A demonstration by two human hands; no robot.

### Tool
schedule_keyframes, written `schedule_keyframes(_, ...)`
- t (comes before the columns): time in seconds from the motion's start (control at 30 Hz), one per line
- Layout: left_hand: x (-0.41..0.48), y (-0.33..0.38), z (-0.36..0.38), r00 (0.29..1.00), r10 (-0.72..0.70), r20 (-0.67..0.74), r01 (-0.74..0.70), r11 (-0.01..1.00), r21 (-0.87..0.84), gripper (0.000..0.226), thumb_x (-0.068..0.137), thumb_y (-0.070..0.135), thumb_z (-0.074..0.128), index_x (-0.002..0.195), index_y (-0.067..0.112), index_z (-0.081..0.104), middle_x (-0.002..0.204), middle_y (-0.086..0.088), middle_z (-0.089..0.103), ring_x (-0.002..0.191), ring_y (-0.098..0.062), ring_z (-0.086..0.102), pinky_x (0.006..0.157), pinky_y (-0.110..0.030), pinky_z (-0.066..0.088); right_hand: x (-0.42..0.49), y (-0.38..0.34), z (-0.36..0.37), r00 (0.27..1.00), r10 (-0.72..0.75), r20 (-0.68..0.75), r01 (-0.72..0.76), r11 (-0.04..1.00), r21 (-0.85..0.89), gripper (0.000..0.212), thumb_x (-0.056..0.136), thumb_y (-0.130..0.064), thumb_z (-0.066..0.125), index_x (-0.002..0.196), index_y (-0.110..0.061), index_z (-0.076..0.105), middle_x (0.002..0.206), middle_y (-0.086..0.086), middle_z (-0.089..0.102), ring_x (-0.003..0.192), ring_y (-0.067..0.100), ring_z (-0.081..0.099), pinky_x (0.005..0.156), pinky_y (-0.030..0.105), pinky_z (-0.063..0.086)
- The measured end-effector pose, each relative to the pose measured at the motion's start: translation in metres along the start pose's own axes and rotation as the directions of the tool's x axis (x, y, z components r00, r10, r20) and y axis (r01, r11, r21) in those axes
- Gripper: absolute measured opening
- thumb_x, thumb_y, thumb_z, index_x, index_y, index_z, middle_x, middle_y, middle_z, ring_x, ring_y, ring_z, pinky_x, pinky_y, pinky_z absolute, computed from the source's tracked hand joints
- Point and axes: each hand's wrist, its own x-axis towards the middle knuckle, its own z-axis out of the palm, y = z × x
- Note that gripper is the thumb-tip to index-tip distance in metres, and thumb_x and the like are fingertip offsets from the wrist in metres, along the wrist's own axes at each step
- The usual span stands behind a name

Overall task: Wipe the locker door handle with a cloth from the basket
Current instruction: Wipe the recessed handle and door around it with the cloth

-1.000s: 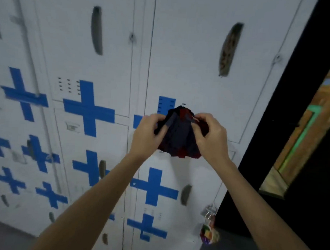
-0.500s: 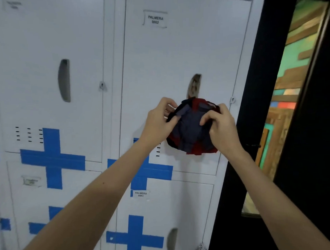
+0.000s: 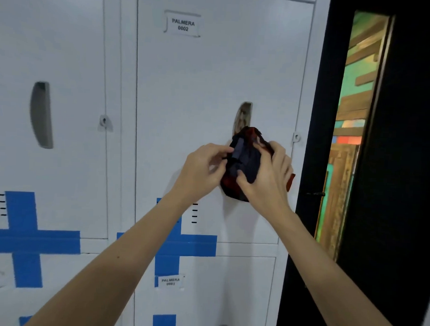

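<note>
Both forearms reach up from the near edge. The left hand [image 3: 204,167] pinches the near-left edge of the cloth [image 3: 245,161], and the right hand [image 3: 269,181] has its fingers curled over the right side, clamped on the fabric. Half a second back the dark red-and-navy cloth was spread wider between the hands and sat below the handle. Now it's bunched tighter and has climbed, its top edge covering the lower end of the handle [image 3: 243,115] recess. Behind it is the locker door [image 3: 212,72], tagged with the label [image 3: 182,24] PALMERA 0002. So the approach looks done, and wiping seems about to begin.
</note>
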Motion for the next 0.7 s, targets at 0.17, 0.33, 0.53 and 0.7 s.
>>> schedule_keyframes(0.17,0.004,-0.015,-0.003,0.976,0.216,-0.021,-0.201,0.938,0.283,0.026,0.082,0.017,0.052,0.104,0.02,0.067,0.086,0.011,0.066,0.09,-0.006,0.046,0.089,-0.013,0.018,-0.003,0.013,0.016,0.98,-0.121,-0.16,0.128,0.991,0.031,0.039,0.076,-0.006,0.056,0.114,-0.003,0.052,0.12,0.003,0.033,0.103,0.023,0.036,0.091,0.03,0.03)
schedule_keyframes(0.33,0.013,-0.029,-0.007,0.942,0.335,-0.024,-0.287,0.839,0.462,0.03,0.081,0.021,0.061,0.111,0.02,0.063,0.106,0.006,0.063,0.106,-0.011,0.045,0.098,-0.026,0.014,-0.011,0.025,0.033,0.923,-0.218,-0.316,0.238,0.971,0.025,0.025,0.088,0.006,0.041,0.108,0.0,0.053,0.115,0.008,0.041,0.097,0.026,0.042,0.085,0.034,0.039)
schedule_keyframes(0.53,0.015,-0.039,-0.002,0.899,0.437,0.033,-0.354,0.68,0.643,0.047,0.082,0.036,0.055,0.125,0.016,0.058,0.128,0.002,0.057,0.117,-0.014,0.046,0.11,-0.04,0.013,0.01,0.024,0.036,0.875,-0.303,-0.377,0.306,0.951,-0.052,0.034,0.1,-0.012,0.031,0.11,0.001,0.061,0.115,0.009,0.045,0.098,0.028,0.043,0.088,0.031,0.038)
schedule_keyframes(0.7,0.016,-0.041,-0.002,0.902,0.427,0.065,-0.347,0.627,0.698,0.057,0.083,0.043,0.051,0.131,0.013,0.053,0.136,0.0,0.051,0.124,-0.015,0.043,0.113,-0.043,0.008,-0.015,0.039,0.044,0.856,-0.373,-0.358,0.353,0.928,-0.122,0.022,0.098,-0.005,0.038,0.112,-0.006,0.055,0.116,0.009,0.045,0.099,0.029,0.044,0.087,0.034,0.04)
